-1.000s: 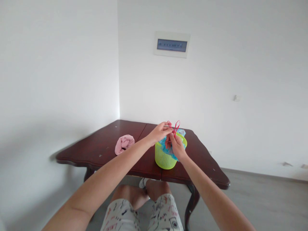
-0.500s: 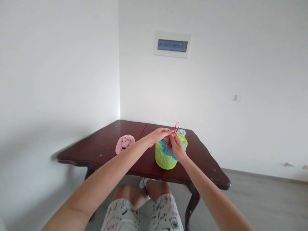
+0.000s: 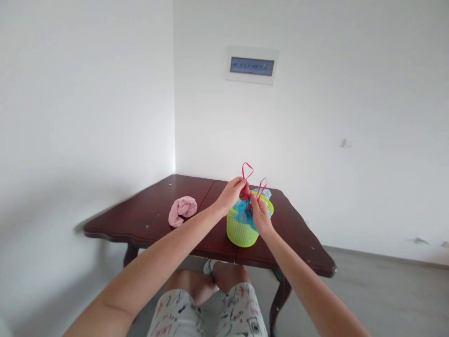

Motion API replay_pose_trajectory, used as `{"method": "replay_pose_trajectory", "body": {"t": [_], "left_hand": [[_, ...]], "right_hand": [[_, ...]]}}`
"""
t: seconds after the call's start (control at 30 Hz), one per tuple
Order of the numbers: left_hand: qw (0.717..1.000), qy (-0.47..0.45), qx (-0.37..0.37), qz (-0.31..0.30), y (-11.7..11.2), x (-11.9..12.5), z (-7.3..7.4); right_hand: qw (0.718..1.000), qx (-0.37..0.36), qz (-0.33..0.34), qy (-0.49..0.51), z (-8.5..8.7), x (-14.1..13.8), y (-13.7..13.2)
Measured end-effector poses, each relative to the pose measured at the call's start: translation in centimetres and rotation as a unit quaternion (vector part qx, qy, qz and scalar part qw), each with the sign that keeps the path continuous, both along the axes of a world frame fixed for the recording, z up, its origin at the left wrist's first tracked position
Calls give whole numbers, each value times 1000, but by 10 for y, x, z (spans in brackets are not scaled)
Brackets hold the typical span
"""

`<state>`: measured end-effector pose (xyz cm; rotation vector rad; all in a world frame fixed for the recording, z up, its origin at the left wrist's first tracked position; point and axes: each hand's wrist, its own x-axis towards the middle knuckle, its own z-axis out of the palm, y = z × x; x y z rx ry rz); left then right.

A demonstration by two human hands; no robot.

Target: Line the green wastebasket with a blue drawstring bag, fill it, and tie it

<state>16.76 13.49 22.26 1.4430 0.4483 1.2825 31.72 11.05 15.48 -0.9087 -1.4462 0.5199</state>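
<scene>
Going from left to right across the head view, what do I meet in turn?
Pink cloth → left hand → right hand → white wall plate → a small fitting low on the wall, too blurred to name.

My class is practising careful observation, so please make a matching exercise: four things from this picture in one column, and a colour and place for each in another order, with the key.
Column one
1. cloth
2. basket
3. plastic bag
4. cord loops

Column two
A. blue, crumpled at the rim of another thing
B. red, sticking up from the left hand and the right hand
C. pink, on the table, apart from the other three
D. yellow-green, full of small holes, standing upright

Pairs: 1-C, 2-D, 3-A, 4-B
</scene>
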Motion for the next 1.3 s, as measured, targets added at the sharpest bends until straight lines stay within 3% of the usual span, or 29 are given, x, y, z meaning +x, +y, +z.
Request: {"method": "replay_pose_trajectory", "body": {"t": [0.1,0.17,0.27,0.37,0.57,0.67,0.8,0.9,1.03,1.17,1.3], "left_hand": [[1000,16,13,21,2,-1,2],[994,93,43,37,1,-3,0],[961,221,155,61,-7,-9,-3],[931,272,234,68,-18,-14,-3],[914,286,274,85,-21,-15,-2],[924,260,266,93,-10,-13,-6],[956,187,218,53,5,-11,-14],[979,159,106,-68,9,-11,-22],[976,126,-45,-173,7,-14,-26],[968,73,-135,-200,5,-19,-18],[971,47,-163,-166,5,-23,-9]], "right_hand": [[997,20,-68,-9,5,8,-6],[991,40,-90,-94,8,14,-9],[962,51,-113,-242,11,21,-12],[939,27,-125,-319,12,23,-13],[922,-38,-153,-352,18,17,-24],[948,-11,-113,-297,18,14,-26],[990,72,-28,-122,20,21,-22],[989,124,-43,-64,29,28,-23],[993,110,-21,-37,43,29,-34],[990,137,-6,-25,42,22,-51],[973,155,-66,-157,26,19,-65]]}}
